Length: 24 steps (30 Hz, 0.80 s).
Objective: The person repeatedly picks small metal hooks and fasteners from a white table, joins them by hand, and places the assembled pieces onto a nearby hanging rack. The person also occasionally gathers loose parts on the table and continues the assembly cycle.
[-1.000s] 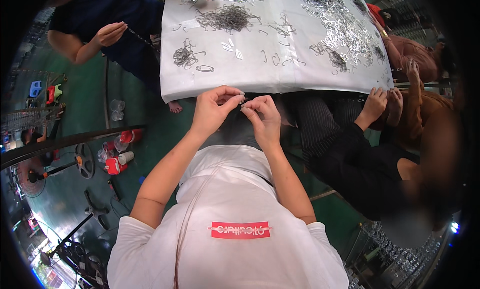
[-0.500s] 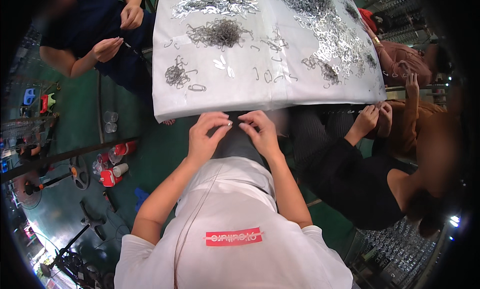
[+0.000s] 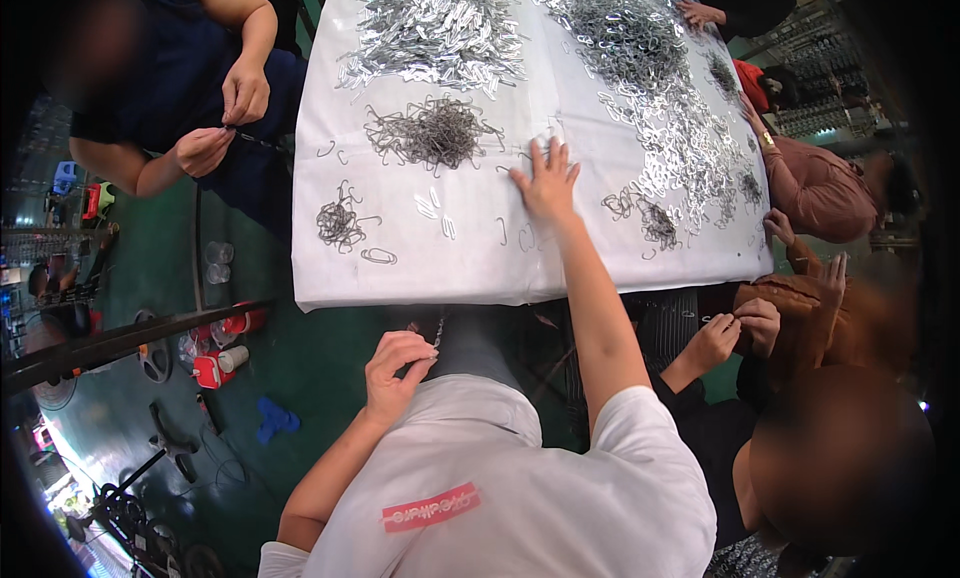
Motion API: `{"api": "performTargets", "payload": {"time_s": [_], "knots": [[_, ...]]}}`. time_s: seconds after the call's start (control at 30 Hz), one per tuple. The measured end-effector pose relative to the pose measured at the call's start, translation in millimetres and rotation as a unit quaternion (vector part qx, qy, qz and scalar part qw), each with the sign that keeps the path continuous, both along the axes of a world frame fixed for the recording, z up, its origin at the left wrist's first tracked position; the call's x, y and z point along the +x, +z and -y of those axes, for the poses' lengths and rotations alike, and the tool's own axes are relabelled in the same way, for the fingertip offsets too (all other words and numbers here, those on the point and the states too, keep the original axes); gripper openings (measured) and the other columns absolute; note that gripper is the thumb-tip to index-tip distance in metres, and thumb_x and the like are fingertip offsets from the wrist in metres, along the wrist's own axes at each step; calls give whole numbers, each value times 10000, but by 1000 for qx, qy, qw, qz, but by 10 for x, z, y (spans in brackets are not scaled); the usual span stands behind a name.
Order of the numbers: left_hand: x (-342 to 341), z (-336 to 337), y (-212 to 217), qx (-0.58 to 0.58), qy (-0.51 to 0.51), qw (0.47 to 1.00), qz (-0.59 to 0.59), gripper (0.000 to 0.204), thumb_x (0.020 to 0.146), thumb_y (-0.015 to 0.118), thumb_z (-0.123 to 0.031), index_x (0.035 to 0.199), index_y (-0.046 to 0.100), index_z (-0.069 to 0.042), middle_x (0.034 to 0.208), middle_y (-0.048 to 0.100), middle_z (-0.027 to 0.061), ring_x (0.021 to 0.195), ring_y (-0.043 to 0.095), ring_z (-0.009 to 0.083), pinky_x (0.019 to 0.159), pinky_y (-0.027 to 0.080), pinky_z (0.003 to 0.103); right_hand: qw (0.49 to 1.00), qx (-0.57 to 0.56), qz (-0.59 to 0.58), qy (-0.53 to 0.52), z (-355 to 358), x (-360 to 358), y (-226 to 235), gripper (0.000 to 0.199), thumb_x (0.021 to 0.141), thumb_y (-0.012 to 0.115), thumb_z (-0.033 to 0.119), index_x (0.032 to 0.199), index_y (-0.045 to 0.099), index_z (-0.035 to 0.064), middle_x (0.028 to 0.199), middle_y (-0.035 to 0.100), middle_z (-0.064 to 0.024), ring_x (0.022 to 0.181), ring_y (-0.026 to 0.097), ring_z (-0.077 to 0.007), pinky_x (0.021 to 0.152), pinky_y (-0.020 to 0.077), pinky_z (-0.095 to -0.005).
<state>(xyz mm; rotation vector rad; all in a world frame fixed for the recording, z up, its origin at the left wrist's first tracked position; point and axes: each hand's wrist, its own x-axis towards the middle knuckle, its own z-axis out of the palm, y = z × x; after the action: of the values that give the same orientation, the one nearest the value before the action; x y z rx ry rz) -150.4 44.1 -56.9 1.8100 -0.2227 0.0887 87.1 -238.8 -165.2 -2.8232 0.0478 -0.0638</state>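
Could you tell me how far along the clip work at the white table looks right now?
Done: a short chain hangs from the left hand. In hand: the right hand lies spread on the white table among loose clips. Left: big piles of silver clips remain unsorted.

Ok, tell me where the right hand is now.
In the head view the right hand lies flat on the white table, centre-right, just right of the dark wire-clip pile.
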Motion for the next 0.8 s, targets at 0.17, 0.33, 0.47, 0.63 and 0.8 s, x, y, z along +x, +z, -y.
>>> {"api": "performTargets", "payload": {"time_s": [0.17,0.33,0.47,0.63,0.8], "knots": [[94,51,-33,10,15,1000,2,228,691,728,75,869,680,-59,874,668,58,871,608,244,789,501,335,992,6,75,102,-387,-668,222,460,902,577,357,1304,532,138,1402,419,-185,1322,368,-373,1090,243,-557],[100,92,-59,-1,16,1000,1,229,686,733,70,870,686,-58,867,663,59,863,606,243,778,498,339,966,238,93,-45,-56,-284,423,193,878,605,199,994,682,65,955,650,-121,842,639,-291,737,498,-383],[72,130,-58,-1,15,1000,0,223,686,736,65,868,689,-56,865,662,59,861,606,239,774,494,335,980,160,-47,-108,-49,175,391,199,829,670,246,902,707,64,897,692,-118,836,661,-274,738,501,-374],[8,170,-52,7,28,1000,-2,217,690,737,62,868,690,-53,860,662,60,853,606,234,772,489,328,986,18,-125,-110,-407,506,278,228,805,678,304,889,737,101,929,708,-120,880,671,-304,775,514,-415],[-47,166,-59,3,14,1000,10,241,696,713,94,884,676,-52,882,665,72,898,611,241,792,499,325,984,76,-130,-100,-245,418,381,211,777,706,307,874,722,121,870,715,-91,836,677,-268,732,521,-383]]}}
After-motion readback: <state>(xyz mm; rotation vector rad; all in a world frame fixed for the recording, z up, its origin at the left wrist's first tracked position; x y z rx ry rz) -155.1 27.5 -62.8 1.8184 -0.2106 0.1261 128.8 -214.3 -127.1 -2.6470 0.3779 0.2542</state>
